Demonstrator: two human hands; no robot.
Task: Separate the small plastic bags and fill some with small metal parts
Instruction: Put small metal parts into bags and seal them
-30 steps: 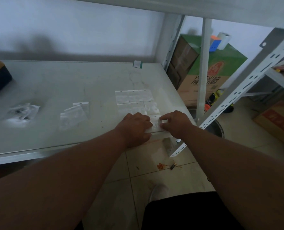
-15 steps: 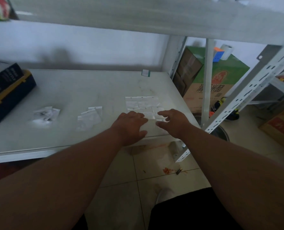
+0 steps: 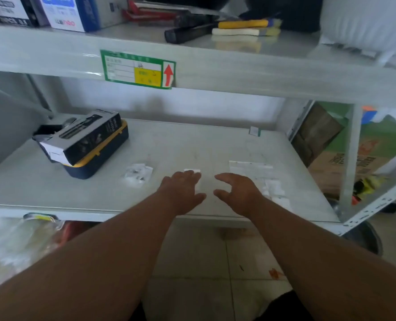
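Clear plastic is what matters on the pale grey desk (image 3: 192,140), seen from the head cam, the only view. Left hand (image 3: 182,192) lies palm down w/ fingers (image 3: 187,176) straight and close together, tips over a small pile of loose bags (image 3: 192,170); only the pile's white top edge shows past the fingertips, plus a sliver beside the hand. Right hand (image 3: 238,193) hovers just right of the left, fingers spread and lightly curved, thumb out toward the left hand, holding nothing. Gap of bare desk between the 2 hands. Sheet of joined bags (image 3: 250,169) lies flat just right of and beyond the right hand, near the desk's right edge: see-through, white strips along the top, a few ragged pcs trailing toward the front edge. Well left of the left hand, apart from it, sits a crumpled clear bag of metal parts (image 3: 137,173), dark specks inside, too blurred to tell more. Farther left at the back, a black carton lies tilted on a navy-and-yellow case (image 3: 99,158). Upper shelf carries a green label (image 3: 137,69) w/ a red arrow.
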